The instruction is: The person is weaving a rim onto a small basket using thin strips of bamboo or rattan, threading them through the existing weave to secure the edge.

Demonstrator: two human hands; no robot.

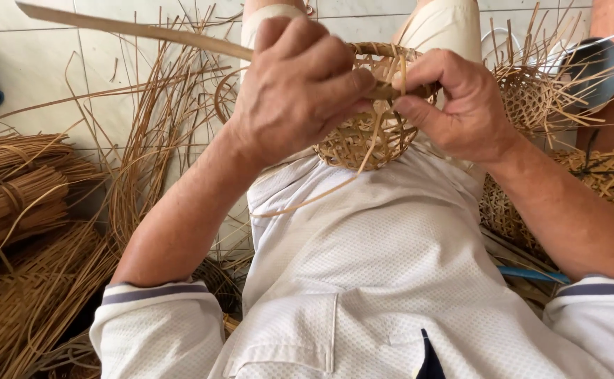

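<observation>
- Bundles of cane strips (19, 189) heaped on the tiled floor at far left.
- Left hand (296, 88) closed over the rim of a small woven basket (366, 137), pinching a long flat strip (131, 29) that juts up-left.
- Basket held above the lap, between both hands.
- Right hand (458, 105) pinching the rim, fingertips tight on the weave.
- Unfinished baskets (531, 98) just right, loose ends bristling.

Strip bundles (12, 189) left, small basket (370, 133) centre, unfinished basket (531, 98) right

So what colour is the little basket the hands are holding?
The little basket is light tan, like straw, woven with open gaps. The head view shows it best.
</observation>
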